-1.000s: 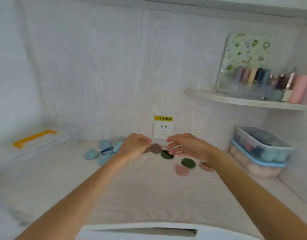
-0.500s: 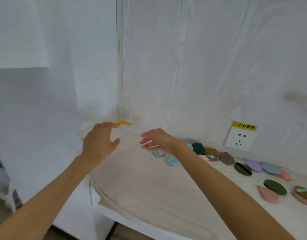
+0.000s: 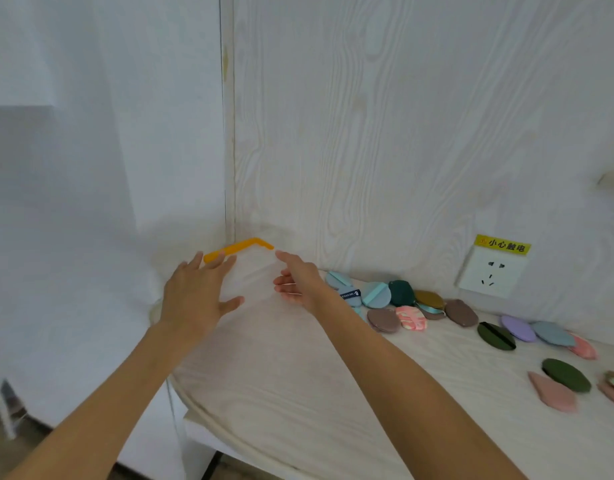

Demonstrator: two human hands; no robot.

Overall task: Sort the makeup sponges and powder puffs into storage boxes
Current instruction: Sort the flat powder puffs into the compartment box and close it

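Table (image 3: pixel 298 393): pale wood-grain top with a rounded front edge, set into a corner of matching wall panels.
Storage box (image 3: pixel 253 271): clear and hard to make out, in the far left corner of the table; its orange handle (image 3: pixel 238 249) is the plainest cue to where the lid lies. Whether it is latched I cannot tell.
Left hand (image 3: pixel 194 296): fingers spread and straight, holding nothing, its fingertips just short of the handle's near end.
Right hand (image 3: pixel 296 282): also empty, fingers loosely extended, at the box's right side, with the index finger pointing towards the handle's far end.
Powder puffs (image 3: pixel 378 294): flat pads in blue, teal, ochre, mauve, pink, lilac and dark green, strung along the back wall to the right of the box, below the wall socket (image 3: pixel 492 275). None appears to be boxed yet here.
Step in hand: seemingly taking hold of the box to bring it forward or open it.
Doing it well: grip both sides evenly, since the clear walls hide their edges; slide it clear of the corner before lifting, and keep the right forearm from sweeping the nearest blue puffs.
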